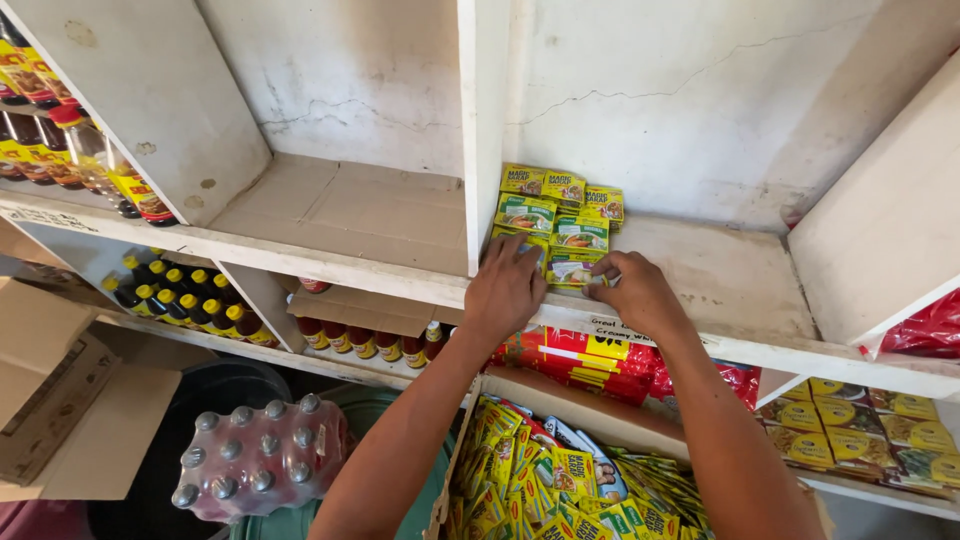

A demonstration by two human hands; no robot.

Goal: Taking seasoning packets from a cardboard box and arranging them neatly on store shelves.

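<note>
Both my hands reach up to a white shelf (720, 275). My left hand (505, 290) and my right hand (635, 290) press on the front packets of a stack of small yellow-green seasoning packets (555, 215), which lies against the white upright divider (482, 130). Each hand grips the front packet (570, 270) at one side. Below my arms stands a cardboard box (560, 480) full of more yellow and green sachets.
The left shelf bay holds flat cardboard (340, 210). Dark sauce bottles (60, 140) stand far left, yellow-capped bottles (185, 295) below. A shrink-wrapped bottle pack (260, 455) and an open carton (60, 400) sit low left. Red packets (590, 365) and yellow sachets (860, 430) fill lower shelves.
</note>
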